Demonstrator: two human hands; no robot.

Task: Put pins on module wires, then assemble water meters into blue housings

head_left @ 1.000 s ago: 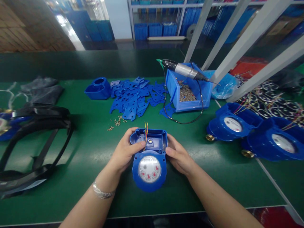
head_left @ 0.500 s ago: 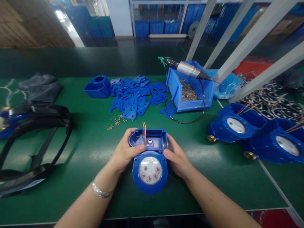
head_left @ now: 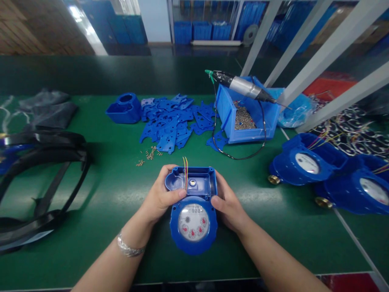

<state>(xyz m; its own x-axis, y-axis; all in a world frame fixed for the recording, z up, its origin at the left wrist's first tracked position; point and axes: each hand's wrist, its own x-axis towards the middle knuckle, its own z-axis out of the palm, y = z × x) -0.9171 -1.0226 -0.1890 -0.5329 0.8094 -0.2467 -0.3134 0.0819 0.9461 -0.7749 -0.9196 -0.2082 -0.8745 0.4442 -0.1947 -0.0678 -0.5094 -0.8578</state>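
Between both hands is a blue water meter [head_left: 193, 227] with a round white dial and small red pointers. Its open box-shaped compartment faces away from me, and thin yellow and red wires [head_left: 185, 172] stand up out of it. My left hand [head_left: 164, 194] grips the compartment's left side, thumb on the rim by the wires. On the right side, my right hand [head_left: 229, 202] is closed round the housing with its thumb near the compartment's corner. The fingers beneath the meter are hidden.
Beyond the meter lie small screws [head_left: 151, 154], a pile of blue plates [head_left: 170, 121] and a blue housing [head_left: 124, 108]. An electric screwdriver [head_left: 241, 86] rests across a blue bin [head_left: 253, 136] of screws. More meters [head_left: 306, 162] stand right; a black strapped frame [head_left: 45, 162] sits left.
The meter and both hands have come slightly nearer to me, with the grip unchanged. The camera view has shifted a little.
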